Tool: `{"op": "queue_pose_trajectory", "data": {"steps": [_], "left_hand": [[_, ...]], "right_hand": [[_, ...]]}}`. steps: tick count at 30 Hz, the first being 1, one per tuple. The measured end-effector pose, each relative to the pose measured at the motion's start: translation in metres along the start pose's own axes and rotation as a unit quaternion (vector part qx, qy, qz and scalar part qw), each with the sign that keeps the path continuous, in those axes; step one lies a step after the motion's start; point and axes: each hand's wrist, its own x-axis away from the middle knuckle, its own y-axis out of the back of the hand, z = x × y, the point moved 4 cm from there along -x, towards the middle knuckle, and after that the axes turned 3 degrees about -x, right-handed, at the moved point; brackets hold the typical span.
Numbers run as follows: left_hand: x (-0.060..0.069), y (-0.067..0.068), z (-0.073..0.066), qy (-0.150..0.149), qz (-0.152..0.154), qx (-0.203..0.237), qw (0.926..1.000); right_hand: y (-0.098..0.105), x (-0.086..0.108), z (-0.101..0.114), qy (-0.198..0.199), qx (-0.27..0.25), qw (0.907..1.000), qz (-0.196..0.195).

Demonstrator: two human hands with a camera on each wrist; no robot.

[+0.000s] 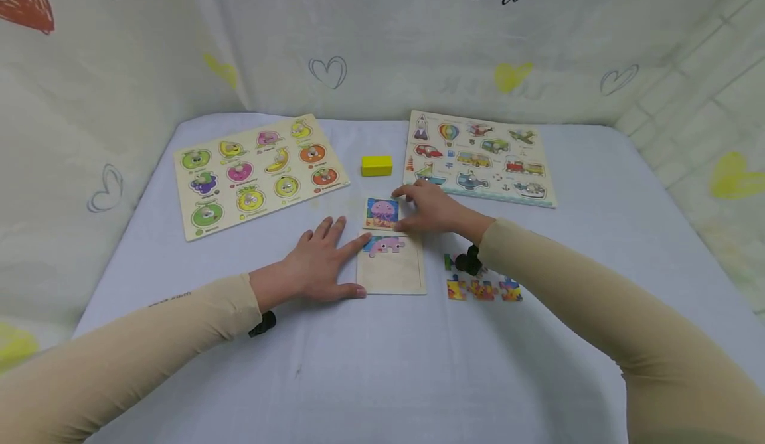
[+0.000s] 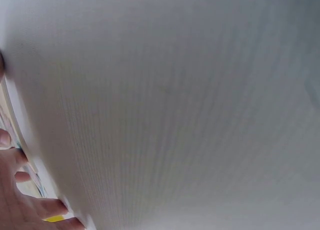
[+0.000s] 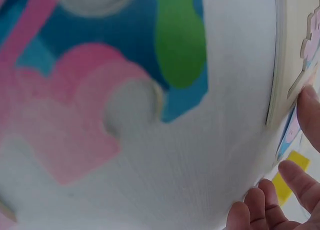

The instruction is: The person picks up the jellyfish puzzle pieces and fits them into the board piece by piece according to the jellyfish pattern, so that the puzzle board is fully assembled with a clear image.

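In the head view a shallow wooden tray (image 1: 391, 275) lies at the table's middle, with joined pink octopus puzzle pieces (image 1: 384, 245) along its top. Directly above it lies a square octopus picture card (image 1: 382, 213). My left hand (image 1: 317, 261) rests with spread fingers at the tray's left side, thumb by the lower left corner and index at the upper left. My right hand (image 1: 433, 210) has thumb and index at the card's right edge; whether they press it is unclear. Loose puzzle pieces (image 1: 483, 290) lie right of the tray, partly under my right wrist.
A yellow block (image 1: 376, 166) stands behind the card. A fruit puzzle board (image 1: 257, 205) lies at the back left, and a vehicle puzzle board (image 1: 478, 195) at the back right. A printed cloth hangs behind the table (image 1: 335, 391).
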Motion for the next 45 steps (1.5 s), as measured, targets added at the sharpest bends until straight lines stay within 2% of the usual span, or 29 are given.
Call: {"op": "queue_pose_trajectory", "data": {"steps": [13,31,38,45], "left_hand": [[0.0,-0.003,0.0,-0.007,-0.011,0.009,0.9999],[0.001,-0.001,-0.002,-0.008,-0.008,0.008,0.9999],[0.001,-0.002,-0.001,-0.009,-0.016,0.002,0.9998],[0.002,0.0,0.0,-0.011,-0.017,-0.002,0.9998]], "right_hand": [[-0.003,-0.006,-0.004,0.002,-0.007,0.9999,0.01],[-0.001,-0.004,-0.003,0.004,-0.009,0.9998,0.014],[0.01,0.014,-0.009,-0.005,-0.046,0.9989,0.001],[0.023,0.05,-0.042,0.0,-0.063,0.9975,-0.031]]}}
